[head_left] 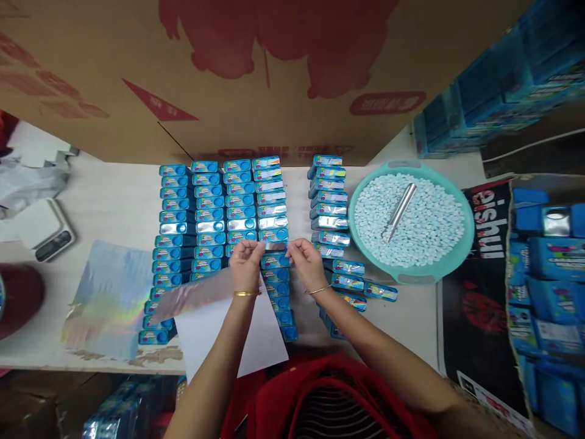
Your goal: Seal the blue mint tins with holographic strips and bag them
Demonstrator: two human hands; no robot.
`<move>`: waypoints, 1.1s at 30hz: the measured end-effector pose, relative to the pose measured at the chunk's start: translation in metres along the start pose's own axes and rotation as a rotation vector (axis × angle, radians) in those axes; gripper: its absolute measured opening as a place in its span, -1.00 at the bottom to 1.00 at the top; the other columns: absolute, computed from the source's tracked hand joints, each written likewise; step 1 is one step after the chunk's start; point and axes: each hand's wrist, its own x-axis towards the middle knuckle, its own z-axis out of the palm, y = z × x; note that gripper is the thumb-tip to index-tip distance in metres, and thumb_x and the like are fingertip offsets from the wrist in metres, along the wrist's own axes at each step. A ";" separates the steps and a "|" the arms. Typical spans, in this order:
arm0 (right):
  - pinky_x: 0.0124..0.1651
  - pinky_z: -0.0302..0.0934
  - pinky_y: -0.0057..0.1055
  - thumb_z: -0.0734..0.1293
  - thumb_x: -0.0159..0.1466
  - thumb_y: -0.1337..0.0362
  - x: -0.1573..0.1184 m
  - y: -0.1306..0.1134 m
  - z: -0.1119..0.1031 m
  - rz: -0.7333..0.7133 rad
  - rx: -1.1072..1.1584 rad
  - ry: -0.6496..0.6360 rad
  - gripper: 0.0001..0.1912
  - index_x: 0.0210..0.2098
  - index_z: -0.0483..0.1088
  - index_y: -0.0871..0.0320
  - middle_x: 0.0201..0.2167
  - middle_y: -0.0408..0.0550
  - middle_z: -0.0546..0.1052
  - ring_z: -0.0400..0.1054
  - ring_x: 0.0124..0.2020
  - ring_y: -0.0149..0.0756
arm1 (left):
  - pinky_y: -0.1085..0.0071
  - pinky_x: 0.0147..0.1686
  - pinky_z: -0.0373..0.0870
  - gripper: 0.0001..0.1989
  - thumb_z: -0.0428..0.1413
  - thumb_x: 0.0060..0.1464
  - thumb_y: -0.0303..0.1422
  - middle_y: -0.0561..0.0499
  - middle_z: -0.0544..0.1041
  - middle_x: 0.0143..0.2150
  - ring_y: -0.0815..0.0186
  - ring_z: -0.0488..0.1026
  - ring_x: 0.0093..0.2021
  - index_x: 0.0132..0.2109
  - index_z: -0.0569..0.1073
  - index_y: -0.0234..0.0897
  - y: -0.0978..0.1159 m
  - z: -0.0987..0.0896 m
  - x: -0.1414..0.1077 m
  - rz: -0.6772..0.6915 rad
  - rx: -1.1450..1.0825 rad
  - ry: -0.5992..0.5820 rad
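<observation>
Cardboard looms first, folks: one big printed carton behind the pale worktop, its top cut off. Hard to make out, too, what fills the dark red tub far left of the left hand. Over to the right hand's right, a turquoise basin holds heaped pale tablets, a metal tube lying on them; farther out, a black-sided box is full of blue packs. And both hands are curled, thumbs to fingers, pinching a narrow shiny strip between them, over a column of blue cases! Shimmering film sits by the left wrist; whether that hand grips it too, I can't tell.
</observation>
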 end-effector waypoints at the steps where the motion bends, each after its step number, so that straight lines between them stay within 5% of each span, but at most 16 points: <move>1: -0.46 0.15 -0.48 0.27 0.23 -0.04 0.005 -0.001 -0.003 -0.018 -0.016 0.020 -0.65 -0.46 0.28 0.11 -0.57 -0.22 0.34 0.20 -0.54 -0.43 | 0.49 -0.40 0.33 -0.74 0.34 -0.23 -0.30 0.12 0.43 -0.51 0.45 0.37 -0.47 -0.44 0.41 -0.27 -0.001 0.003 0.002 0.017 0.012 0.007; 5: -0.57 0.05 -0.50 0.21 0.24 -0.13 0.018 -0.005 -0.009 0.032 0.003 0.085 -0.60 -0.35 0.28 0.10 -0.59 -0.26 0.27 0.14 -0.60 -0.45 | 0.50 -0.39 0.32 -0.76 0.32 -0.20 -0.31 0.13 0.42 -0.51 0.47 0.35 -0.49 -0.42 0.42 -0.27 0.002 0.015 0.005 0.016 -0.001 0.008; 9: -0.61 0.01 -0.48 0.25 0.19 -0.17 0.020 -0.002 -0.006 0.179 0.057 -0.039 -0.55 -0.33 0.32 0.11 -0.61 -0.27 0.25 0.11 -0.63 -0.44 | 0.50 -0.43 0.28 -0.77 0.30 -0.17 -0.30 0.15 0.39 -0.54 0.48 0.29 -0.54 -0.40 0.41 -0.26 0.005 0.020 0.005 -0.033 -0.031 -0.022; 12: -0.50 0.10 -0.48 0.27 0.21 -0.04 0.023 0.002 -0.006 0.059 -0.012 -0.005 -0.67 -0.41 0.29 0.11 -0.57 -0.25 0.29 0.15 -0.56 -0.43 | 0.47 -0.38 0.31 -0.78 0.28 -0.14 -0.29 0.12 0.42 -0.50 0.44 0.34 -0.48 -0.41 0.40 -0.27 -0.002 0.020 0.008 0.018 0.111 -0.026; 19: -0.19 0.17 -0.35 0.15 0.31 0.26 0.041 0.004 -0.019 -0.355 -0.632 0.018 -0.82 -0.40 0.28 0.11 -0.39 -0.05 0.41 0.28 -0.32 -0.26 | 0.36 -0.21 0.32 -0.91 0.13 0.05 -0.36 0.02 0.43 -0.35 0.32 0.38 -0.28 -0.39 0.41 -0.25 -0.024 0.024 0.017 0.435 0.700 0.043; 28: -0.12 0.21 -0.28 0.10 0.33 0.33 0.055 0.024 -0.015 -0.323 -0.825 -0.043 -0.79 -0.30 0.34 0.16 -0.31 0.07 0.44 0.31 -0.23 -0.15 | 0.13 -0.07 0.22 -0.91 0.16 0.03 -0.34 -0.09 0.41 -0.17 0.08 0.34 -0.07 -0.33 0.42 -0.26 -0.030 0.032 0.022 0.413 1.049 0.135; 33: -0.08 0.25 -0.25 0.12 0.27 0.41 0.044 0.031 -0.007 -0.273 -0.729 -0.002 -0.70 -0.05 0.34 0.24 -0.22 0.14 0.45 0.32 -0.17 -0.13 | 0.08 -0.01 0.22 -0.55 0.24 -0.09 -0.34 -0.14 0.37 -0.07 0.05 0.31 0.01 -0.03 0.31 -0.30 -0.026 0.033 0.025 0.347 0.974 0.200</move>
